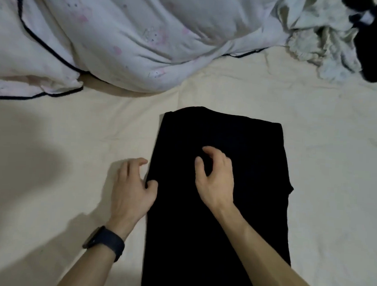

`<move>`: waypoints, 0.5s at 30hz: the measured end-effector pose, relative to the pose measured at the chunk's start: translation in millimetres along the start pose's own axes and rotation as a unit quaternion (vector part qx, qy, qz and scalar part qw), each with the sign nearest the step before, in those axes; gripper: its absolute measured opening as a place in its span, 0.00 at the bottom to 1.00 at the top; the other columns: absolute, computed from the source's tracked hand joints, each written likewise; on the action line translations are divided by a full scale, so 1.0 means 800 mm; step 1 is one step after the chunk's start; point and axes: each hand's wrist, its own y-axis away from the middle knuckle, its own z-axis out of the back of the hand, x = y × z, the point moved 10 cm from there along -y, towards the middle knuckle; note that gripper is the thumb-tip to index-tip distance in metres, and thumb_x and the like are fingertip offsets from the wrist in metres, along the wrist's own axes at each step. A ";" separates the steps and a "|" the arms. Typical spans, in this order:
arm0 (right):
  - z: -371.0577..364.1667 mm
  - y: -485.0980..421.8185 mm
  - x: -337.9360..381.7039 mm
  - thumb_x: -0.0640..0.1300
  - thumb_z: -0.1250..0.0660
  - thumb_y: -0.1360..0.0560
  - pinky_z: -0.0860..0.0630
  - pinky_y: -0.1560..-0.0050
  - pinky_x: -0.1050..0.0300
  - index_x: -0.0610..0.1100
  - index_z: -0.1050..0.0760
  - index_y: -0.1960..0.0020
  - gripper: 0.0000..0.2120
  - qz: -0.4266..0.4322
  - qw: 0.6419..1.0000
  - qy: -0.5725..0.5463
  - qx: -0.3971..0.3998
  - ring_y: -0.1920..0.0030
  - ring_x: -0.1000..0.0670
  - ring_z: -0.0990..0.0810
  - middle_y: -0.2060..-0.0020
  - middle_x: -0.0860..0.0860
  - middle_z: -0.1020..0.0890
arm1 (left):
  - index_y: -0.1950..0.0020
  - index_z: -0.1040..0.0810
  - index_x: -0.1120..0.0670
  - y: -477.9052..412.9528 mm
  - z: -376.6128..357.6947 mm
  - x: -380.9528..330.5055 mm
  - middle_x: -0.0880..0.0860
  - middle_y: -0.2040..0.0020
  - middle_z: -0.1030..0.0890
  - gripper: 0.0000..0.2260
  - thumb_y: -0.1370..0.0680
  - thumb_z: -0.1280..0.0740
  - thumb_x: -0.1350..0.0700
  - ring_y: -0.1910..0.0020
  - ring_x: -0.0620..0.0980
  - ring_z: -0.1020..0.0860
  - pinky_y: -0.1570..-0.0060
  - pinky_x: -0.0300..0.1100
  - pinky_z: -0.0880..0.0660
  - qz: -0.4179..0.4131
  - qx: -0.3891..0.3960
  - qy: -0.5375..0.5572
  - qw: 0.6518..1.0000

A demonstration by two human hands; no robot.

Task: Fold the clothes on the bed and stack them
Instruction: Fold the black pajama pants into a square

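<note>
In the head view, a black garment point(219, 205) is seen laid flat on the cream sheet of the bed point(324, 154). It is folded into a long, narrow shape that runs from the near edge of the picture toward the middle.

The left hand point(132, 188) is placed at the garment's left edge. Its fingers are loosely bent over the sheet and its thumb touches the cloth's border; nothing is seen pinched. A dark watch point(103, 241) is worn on that wrist.

The right hand point(216, 177) is set over the middle of the garment, with the fingers curled like a claw and the thumb held apart from them. Whether any cloth is gripped cannot be told, since the black fabric shows no folds.

On the far left, a white quilt point(123, 41) with a pale pink print and dark piping is heaped. At the far right, a crumpled white cloth point(319, 44) lies just beside a pile of dark clothing point(376, 50).
</note>
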 end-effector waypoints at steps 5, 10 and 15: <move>0.049 0.113 -0.109 0.58 0.45 0.17 0.39 0.25 0.42 0.56 0.32 0.24 0.23 0.028 0.978 0.205 0.006 0.20 0.47 0.41 0.21 0.50 0.35 | 0.20 0.37 0.50 -0.015 -0.090 -0.113 0.55 0.20 0.38 0.33 0.21 0.46 0.34 0.21 0.57 0.43 0.23 0.52 0.45 -0.190 0.098 -0.209 0.954; 0.050 0.184 -0.238 0.74 0.54 0.21 0.56 0.23 0.30 0.62 0.56 0.18 0.36 -0.031 0.941 0.305 0.141 0.18 0.45 0.62 0.17 0.48 0.58 | 0.21 0.70 0.40 -0.027 -0.159 -0.067 0.50 0.22 0.74 0.43 0.28 0.59 0.21 0.23 0.55 0.74 0.24 0.56 0.68 -0.142 0.248 -0.380 0.880; 0.076 0.218 -0.261 0.74 0.50 0.23 0.63 0.22 0.36 0.58 0.53 0.17 0.39 -0.043 0.951 0.285 0.109 0.18 0.43 0.58 0.17 0.47 0.56 | 0.19 0.63 0.41 0.031 -0.152 -0.091 0.51 0.18 0.66 0.40 0.24 0.56 0.23 0.20 0.57 0.66 0.24 0.62 0.64 -0.247 0.155 -0.366 0.884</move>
